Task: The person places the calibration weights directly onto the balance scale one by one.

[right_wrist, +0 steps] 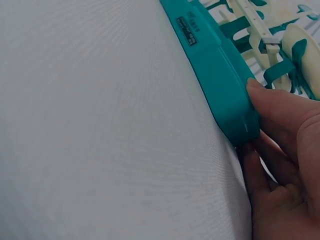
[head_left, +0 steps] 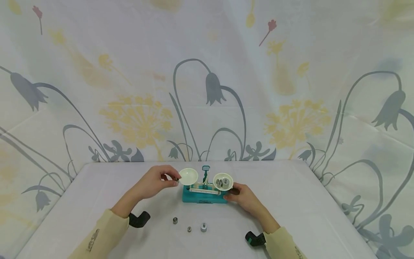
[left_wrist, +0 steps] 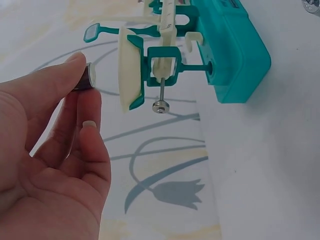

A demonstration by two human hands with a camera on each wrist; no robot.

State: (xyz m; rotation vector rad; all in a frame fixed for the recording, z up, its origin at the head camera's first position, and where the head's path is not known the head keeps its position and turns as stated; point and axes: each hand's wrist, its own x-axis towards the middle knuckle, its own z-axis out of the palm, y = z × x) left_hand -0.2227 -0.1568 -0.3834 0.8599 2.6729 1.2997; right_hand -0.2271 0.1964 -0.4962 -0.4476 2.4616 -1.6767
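Note:
A teal and cream balance scale (head_left: 204, 198) stands on the white table. My left hand (head_left: 154, 182) pinches a small metal weight (left_wrist: 89, 78) between thumb and fingertips, just beside the outer rim of the left pan (head_left: 188, 176). The left wrist view shows that weight apart from the pan, its shiny end facing it. Several metal weights (head_left: 225, 182) sit in the right pan (head_left: 216, 177). At the scale's other end, my right hand (head_left: 244, 198) grips the corner of the teal base (right_wrist: 220, 85), thumb on top and fingers around the end.
Three loose metal weights lie on the table in front of the scale: one on the left (head_left: 175, 220), a smaller one (head_left: 189, 229) and a larger one (head_left: 203, 227) on the right. Behind the table hangs a flower-printed curtain (head_left: 207, 118).

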